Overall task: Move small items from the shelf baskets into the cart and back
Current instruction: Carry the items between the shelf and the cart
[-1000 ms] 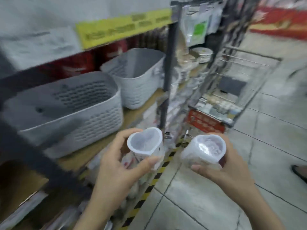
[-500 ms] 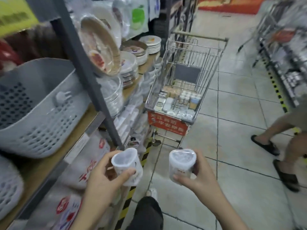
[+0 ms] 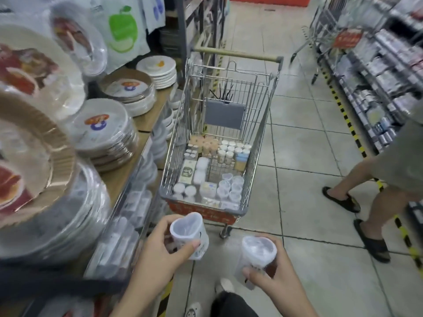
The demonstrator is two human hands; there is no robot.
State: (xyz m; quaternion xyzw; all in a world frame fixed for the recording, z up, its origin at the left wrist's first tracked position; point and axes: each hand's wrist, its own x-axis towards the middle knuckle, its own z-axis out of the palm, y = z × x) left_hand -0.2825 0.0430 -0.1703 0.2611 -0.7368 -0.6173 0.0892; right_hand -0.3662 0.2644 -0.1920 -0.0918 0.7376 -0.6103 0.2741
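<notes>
Two small white cups, one per hand. Left hand point(image 3: 158, 252) fingers curl round the heart-shaped cup point(image 3: 188, 236); right hand point(image 3: 272, 273) fingers grip the round cup point(image 3: 257, 257). Both are held above the floor, near the cart point(image 3: 258, 133) front edge. One cart, many small containers inside, seven matching cups in its front right corner.

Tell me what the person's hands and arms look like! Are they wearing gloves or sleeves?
No gloves and no sleeves that show. The left hand and the right hand are both bare, and so are the forearms all the way down to the picture's bottom edge. I can't see any rings, watch or bracelet on them. Below, dark trousers and light shoes show.
</notes>
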